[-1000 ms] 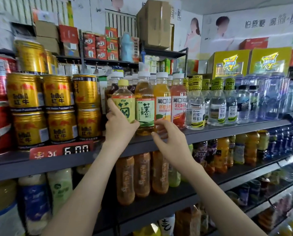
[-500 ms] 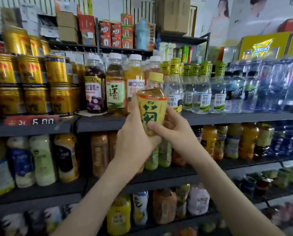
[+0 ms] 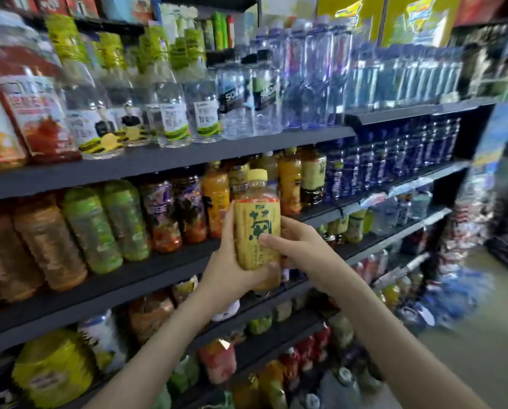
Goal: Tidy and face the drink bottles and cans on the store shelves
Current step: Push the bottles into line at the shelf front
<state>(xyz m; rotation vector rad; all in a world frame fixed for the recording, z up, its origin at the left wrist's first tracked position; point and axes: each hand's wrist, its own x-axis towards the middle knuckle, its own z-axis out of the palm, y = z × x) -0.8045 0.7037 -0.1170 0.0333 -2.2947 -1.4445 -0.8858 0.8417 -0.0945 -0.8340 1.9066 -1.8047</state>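
I find the shelf labels too blurred to read. My left hand [image 3: 232, 270] and right hand [image 3: 298, 246] both grip the yellow tea bottle [image 3: 257, 231], upright in front of the middle shelf [image 3: 158, 270], hiding bottles behind.

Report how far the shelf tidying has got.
Done: the clear water bottles on the upper shelf stand upright in rows. In hand: the left hand and right hand hold a yellow-labelled tea bottle off the shelf, label outward. Left: shelving it; other rows are too blurred to judge.
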